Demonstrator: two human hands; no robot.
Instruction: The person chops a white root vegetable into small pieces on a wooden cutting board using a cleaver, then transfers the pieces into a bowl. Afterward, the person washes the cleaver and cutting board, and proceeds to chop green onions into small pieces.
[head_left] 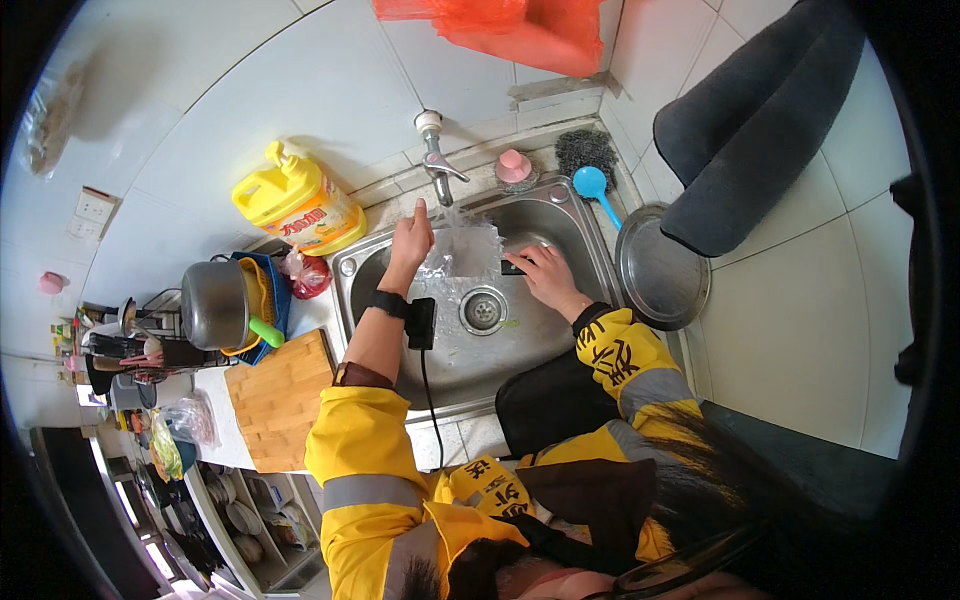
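Pot (214,306) in steel leads off at the left of the frame, tipped on its side against a yellow basket and a blue basket (277,310), a green handle poking out just below. Under them a wooden cutting board (280,400) lies on the counter (222,405), and above them stands a big yellow pump jug (300,205), with a bag of something red (307,272) beside its base.

Now to the centre, and here's the left hand (411,241), over the steel sink (450,372) and just beside the running stream, thumb side up; its fingers are mostly hidden, so how far they're open, or whether they touch the blade, one cannot tell. A black strap and box (421,322) ride on that wrist. Water pours from the faucet (440,172) onto the cleaver (470,252), its wide wet blade lying flat-on to view above the drain (483,311), mid-frame. And on its dark handle, the right hand (543,272), fingers bent over the grip, has hold of it!

Further right, a blue scoop (592,184) rests at the sink's corner by a dark scouring pad (586,151), a round metal lid (664,265) leans near the wall, and dark grey cloth (765,130) hangs upper right.
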